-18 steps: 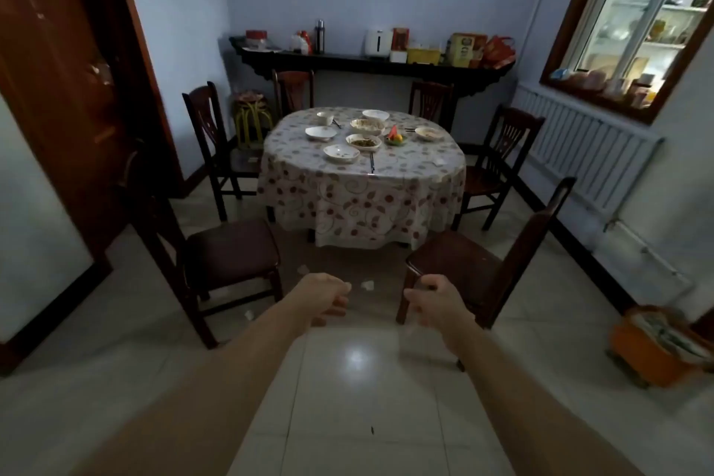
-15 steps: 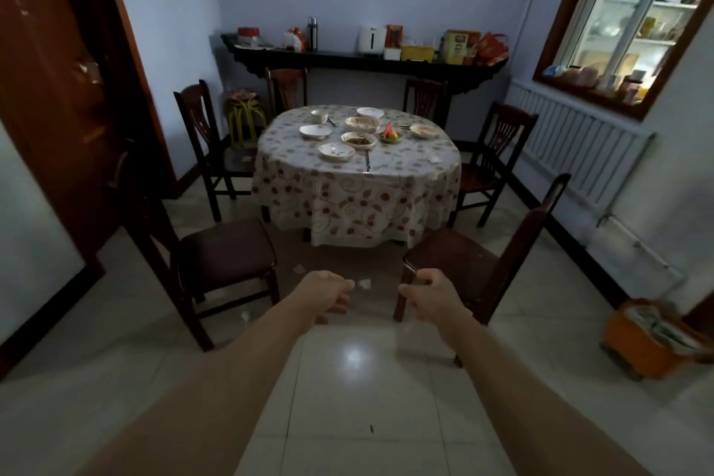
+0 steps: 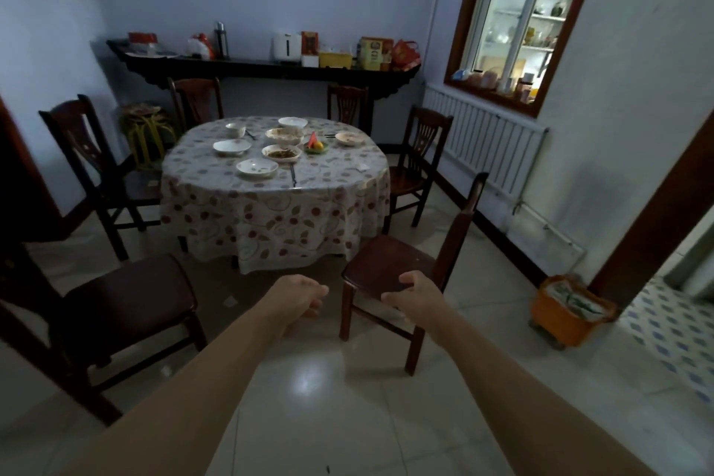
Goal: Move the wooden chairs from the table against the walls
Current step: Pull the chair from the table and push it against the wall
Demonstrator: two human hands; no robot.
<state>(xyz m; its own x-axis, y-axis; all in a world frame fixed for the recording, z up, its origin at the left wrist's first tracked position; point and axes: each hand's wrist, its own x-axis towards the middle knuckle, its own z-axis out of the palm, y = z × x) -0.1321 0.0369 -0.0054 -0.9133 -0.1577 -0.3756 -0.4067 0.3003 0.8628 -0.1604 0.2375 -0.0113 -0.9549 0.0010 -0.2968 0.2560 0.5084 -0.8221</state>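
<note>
Several dark wooden chairs ring a round table [image 3: 270,220] under a flowered cloth. The nearest right chair [image 3: 390,263] faces left, its back toward the radiator. My right hand [image 3: 415,292] hovers at the front edge of that seat, fingers spread and curled, holding nothing. My left hand [image 3: 299,296] is stretched out over the floor left of that chair, fingers loosely curled and empty. A cushioned chair [image 3: 127,305] stands at the near left. More chairs stand at the left [image 3: 96,166], the right [image 3: 421,162] and behind the table.
Bowls and plates [image 3: 257,167] lie on the table. A long dark console [image 3: 262,68] with boxes runs along the back wall. A radiator [image 3: 487,143] lines the right wall under a window. An orange bin [image 3: 568,315] sits at the right by a doorway. A yellow stool [image 3: 147,131] is in the back-left corner.
I have stepped closer and the view turned right. My right hand opened and moved onto the front edge of the right chair's seat. My left hand stays extended.
</note>
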